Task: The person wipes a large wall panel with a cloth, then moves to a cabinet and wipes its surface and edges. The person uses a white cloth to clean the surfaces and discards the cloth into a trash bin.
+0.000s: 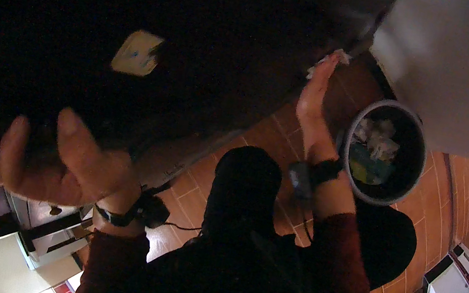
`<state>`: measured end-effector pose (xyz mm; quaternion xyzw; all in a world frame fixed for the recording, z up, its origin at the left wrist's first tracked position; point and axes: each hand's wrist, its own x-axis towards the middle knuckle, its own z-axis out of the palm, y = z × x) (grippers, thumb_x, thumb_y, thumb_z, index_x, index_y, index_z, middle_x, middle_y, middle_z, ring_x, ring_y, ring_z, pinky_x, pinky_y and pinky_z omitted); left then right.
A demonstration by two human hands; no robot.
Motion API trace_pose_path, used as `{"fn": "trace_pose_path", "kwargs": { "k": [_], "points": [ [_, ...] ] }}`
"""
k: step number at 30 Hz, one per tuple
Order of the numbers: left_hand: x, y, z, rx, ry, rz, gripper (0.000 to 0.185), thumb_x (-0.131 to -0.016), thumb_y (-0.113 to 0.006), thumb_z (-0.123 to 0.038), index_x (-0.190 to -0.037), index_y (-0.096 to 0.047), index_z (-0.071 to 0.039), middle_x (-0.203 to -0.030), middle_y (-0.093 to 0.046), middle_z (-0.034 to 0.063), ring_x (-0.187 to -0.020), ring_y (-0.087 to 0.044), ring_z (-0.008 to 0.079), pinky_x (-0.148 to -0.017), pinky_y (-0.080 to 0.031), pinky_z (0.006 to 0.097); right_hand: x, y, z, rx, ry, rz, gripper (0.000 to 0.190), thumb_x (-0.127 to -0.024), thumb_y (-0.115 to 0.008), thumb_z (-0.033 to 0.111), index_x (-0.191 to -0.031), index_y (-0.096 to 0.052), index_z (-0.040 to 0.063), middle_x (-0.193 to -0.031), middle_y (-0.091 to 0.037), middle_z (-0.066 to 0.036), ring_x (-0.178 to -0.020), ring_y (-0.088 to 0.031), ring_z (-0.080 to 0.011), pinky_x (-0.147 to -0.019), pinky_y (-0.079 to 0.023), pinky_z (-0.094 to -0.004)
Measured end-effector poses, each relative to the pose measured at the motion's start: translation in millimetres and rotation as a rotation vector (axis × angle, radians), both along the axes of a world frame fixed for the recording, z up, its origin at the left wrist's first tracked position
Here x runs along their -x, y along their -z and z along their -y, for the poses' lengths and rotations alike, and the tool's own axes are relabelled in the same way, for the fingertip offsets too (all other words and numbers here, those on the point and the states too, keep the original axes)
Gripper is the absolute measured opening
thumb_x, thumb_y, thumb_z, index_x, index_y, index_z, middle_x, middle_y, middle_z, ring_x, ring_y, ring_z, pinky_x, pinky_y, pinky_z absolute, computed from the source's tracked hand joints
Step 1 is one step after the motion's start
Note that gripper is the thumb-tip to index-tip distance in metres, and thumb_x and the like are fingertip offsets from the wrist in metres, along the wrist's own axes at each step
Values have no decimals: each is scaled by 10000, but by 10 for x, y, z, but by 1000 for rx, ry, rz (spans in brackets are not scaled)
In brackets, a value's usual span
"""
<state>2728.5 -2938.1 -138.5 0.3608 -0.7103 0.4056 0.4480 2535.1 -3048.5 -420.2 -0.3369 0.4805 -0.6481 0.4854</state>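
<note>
My left hand (70,169) is at the left, palm partly up and fingers apart, holding nothing. Beside it spreads a large dark surface (203,108), too dim to name. My right hand (317,95) stretches forward, its palm against a crumpled white cloth or paper (343,56) at the far right edge of this surface. Most of that cloth is hidden behind the fingers. A pale yellow, roughly rectangular item (138,53) with small blue marks shows on the dark surface, ahead of my left hand. Both wrists wear black straps with small devices.
A round grey waste bin (349,150) holding crumpled paper and a green and yellow wrapper stands by my right forearm. Beyond it rises a pale wall (444,80). Reddish-brown tiles (194,189) cover the floor. White furniture (453,291) stands at the lower right. A thin cable (182,227) runs from my left wrist.
</note>
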Motion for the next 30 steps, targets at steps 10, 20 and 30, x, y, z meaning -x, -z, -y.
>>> {"fn": "trace_pose_path", "kwargs": {
  "k": [10,20,30],
  "points": [
    [44,-12,-35,-40,81,20,693,-969,-104,-515,-1010,-564,2,-1155,-547,129,-1375,-196,302,-1139,53,529,-687,-1492,-858,1077,-82,-531,692,-784,-594,532,-1333,-457,134,-1455,-349,-118,-1388,-245,-305,-1064,-47,-653],
    [2,33,-61,-62,55,25,602,-978,-104,-530,-1198,-440,-82,-1076,-573,83,-1352,-233,276,-1142,51,520,-231,708,-933,635,-317,-1130,650,-819,-583,450,-1346,-416,109,-1400,-394,-123,-1360,-260,-323,-1096,-45,-617],
    [43,62,15,-32,105,79,574,-966,-139,-548,-1322,-313,-132,-1186,-412,135,-1369,-136,327,-1133,29,543,-209,240,-521,-715,-158,906,674,-957,-402,449,-1453,-166,58,-1467,-298,-148,-1335,-305,-307,-1110,-242,-398]
  ]
}}
